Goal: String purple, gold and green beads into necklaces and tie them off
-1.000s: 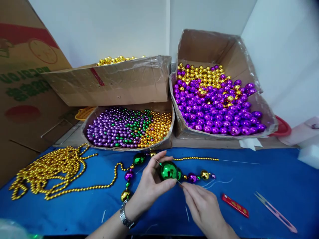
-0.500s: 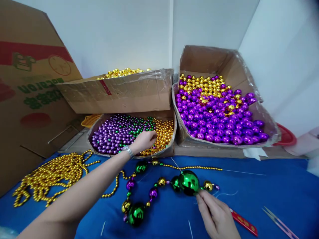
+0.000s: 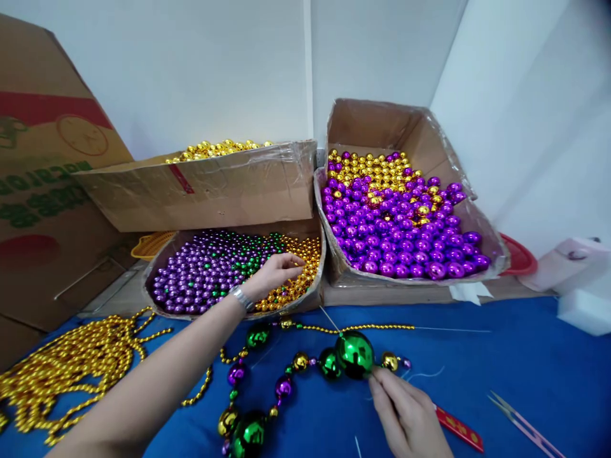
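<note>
My left hand [image 3: 277, 275], with a metal watch at the wrist, reaches over the small gold beads [image 3: 310, 254] in the low cardboard box. Its fingers are partly stretched and apart; I make out no bead held in them. My right hand [image 3: 405, 410] pinches the lower edge of a large shiny green bead [image 3: 354, 355]. From the top of that bead a thin needle [image 3: 330, 320] sticks out. Beside it lies a string of green, purple and gold beads, including a purple bead [image 3: 284, 386], which loops across the blue cloth [image 3: 515, 356].
Gold bead strands [image 3: 71, 369] are heaped at left. Behind stand a box wall [image 3: 229, 197] with gold beads above it and a box of larger purple beads [image 3: 401, 245]. A red-handled tool [image 3: 459, 427] and pink thread snips [image 3: 525, 425] lie at right.
The view has shifted slightly right. My left hand's fingers, curled before, now stretch out over the gold beads. My right hand keeps its pinch on the green bead.
</note>
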